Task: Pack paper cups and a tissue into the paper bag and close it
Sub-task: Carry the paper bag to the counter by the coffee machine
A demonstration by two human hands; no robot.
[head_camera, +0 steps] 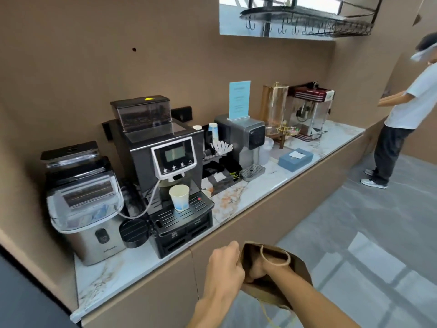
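One marble counter (255, 192) carries, left to right, one steel ice maker (82, 204), one black coffee machine (165, 166), one water dispenser (243, 140), one glass urn (275, 110) and one popcorn maker (312, 110). One brown paper bag (290, 263) is held open in front of the counter edge, off the surface. The left hand (224, 268) pinches its near rim; the right hand (256, 272) is inside the bag, its grip hidden. One blue tissue box (295, 159) lies beyond. One paper cup (179, 197) stands on the drip tray; one cup stack (212, 133) stands behind.
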